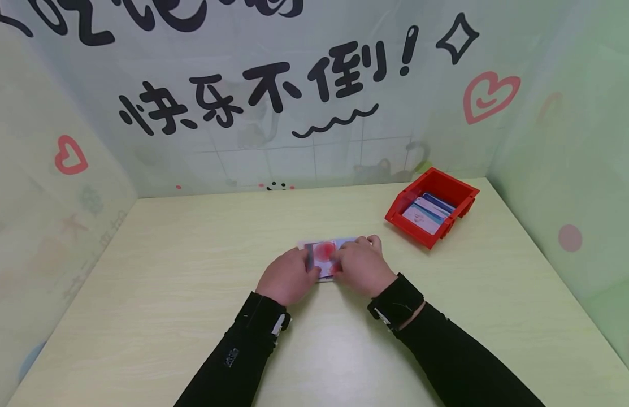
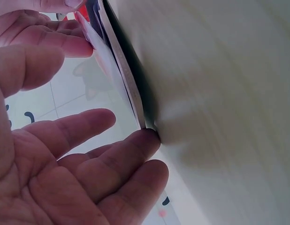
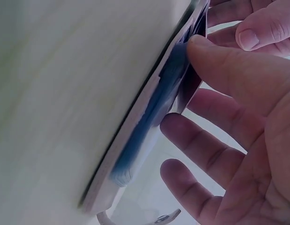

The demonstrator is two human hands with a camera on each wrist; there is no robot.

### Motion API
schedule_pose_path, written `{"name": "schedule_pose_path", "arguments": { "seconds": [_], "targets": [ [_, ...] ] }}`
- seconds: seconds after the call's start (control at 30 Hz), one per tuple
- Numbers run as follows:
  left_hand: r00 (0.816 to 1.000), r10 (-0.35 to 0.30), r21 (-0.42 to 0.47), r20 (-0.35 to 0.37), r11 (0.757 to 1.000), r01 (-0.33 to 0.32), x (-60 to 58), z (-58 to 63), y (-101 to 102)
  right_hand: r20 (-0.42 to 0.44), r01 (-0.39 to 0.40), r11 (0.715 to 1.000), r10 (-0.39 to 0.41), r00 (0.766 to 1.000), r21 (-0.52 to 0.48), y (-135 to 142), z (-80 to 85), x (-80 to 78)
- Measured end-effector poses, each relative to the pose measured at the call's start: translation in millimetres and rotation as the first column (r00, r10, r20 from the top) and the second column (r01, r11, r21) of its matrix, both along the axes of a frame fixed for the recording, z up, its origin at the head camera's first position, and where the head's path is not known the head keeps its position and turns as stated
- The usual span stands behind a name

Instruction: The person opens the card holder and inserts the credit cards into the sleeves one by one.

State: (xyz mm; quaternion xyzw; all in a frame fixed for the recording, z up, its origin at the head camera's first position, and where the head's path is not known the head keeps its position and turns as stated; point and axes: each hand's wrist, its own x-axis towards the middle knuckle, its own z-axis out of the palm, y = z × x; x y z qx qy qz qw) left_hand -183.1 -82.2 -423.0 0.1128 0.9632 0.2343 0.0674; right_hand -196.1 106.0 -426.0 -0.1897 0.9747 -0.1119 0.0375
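Note:
A small card (image 1: 324, 252) with red round shapes lies over a pale flat board (image 1: 346, 242) on the table. My right hand (image 1: 364, 264) pinches the card's right side; in the right wrist view its thumb (image 3: 220, 63) is on the card and the other fingers are spread. A blue patch (image 3: 152, 115) shows on the board there. My left hand (image 1: 289, 277) is at the left end, with relaxed fingers. One fingertip (image 2: 152, 137) touches the board's edge in the left wrist view.
A red plastic bin (image 1: 408, 229) stands at the back right of the pale wooden table (image 1: 202, 249), with several cards (image 1: 427, 213) inside. Printed sheets with black writing and pink hearts (image 1: 491, 97) hang around the table's back and sides.

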Motion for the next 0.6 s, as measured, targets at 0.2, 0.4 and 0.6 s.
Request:
{"name": "schedule_pose_path", "arguments": {
  "seconds": [0.2,0.4,0.6],
  "targets": [
    [1.0,0.003,0.002,0.0,1.0,-0.003,0.7,0.9,0.8,-0.022,-0.011,1.0,0.012,1.0,0.013,-1.1,1.7,1.5],
    [1.0,0.001,-0.005,0.007,1.0,-0.001,1.6,3.0,1.6,-0.027,-0.017,1.0,0.016,0.999,-0.016,-1.9,3.4,1.5],
    [1.0,-0.01,-0.029,0.001,1.0,0.01,0.4,3.1,2.5,-0.007,-0.054,0.995,0.054,0.999,-0.079,-2.9,2.0,0.8]
  ]
}}
